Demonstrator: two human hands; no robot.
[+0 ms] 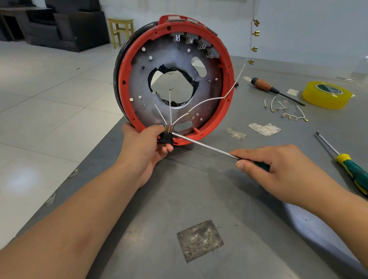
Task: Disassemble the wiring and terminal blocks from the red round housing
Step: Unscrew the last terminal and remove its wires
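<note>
Red round housing (227, 103) stands on edge near the far-left corner of the grey table (196, 196), open side facing the cam. L hand (148, 146) reaches up from below the housing, forearm stretched out, palm turned right; thumb and fingers curled round a small black terminal block (166, 136) at the housing's bottom rim. White wires (194, 110) fan up from the block across the housing's inner plate. R hand (285, 170), to the right of the housing and low over the table, grips a screwdriver (202, 144) w/ index finger laid along the shaft; tip touches the block's brass tabs. Further right of the housing: loose wire pieces (292, 111), a wood-handled screwdriver (269, 89), yellow tape roll (324, 96), green/yellow screwdriver (358, 174).
</note>
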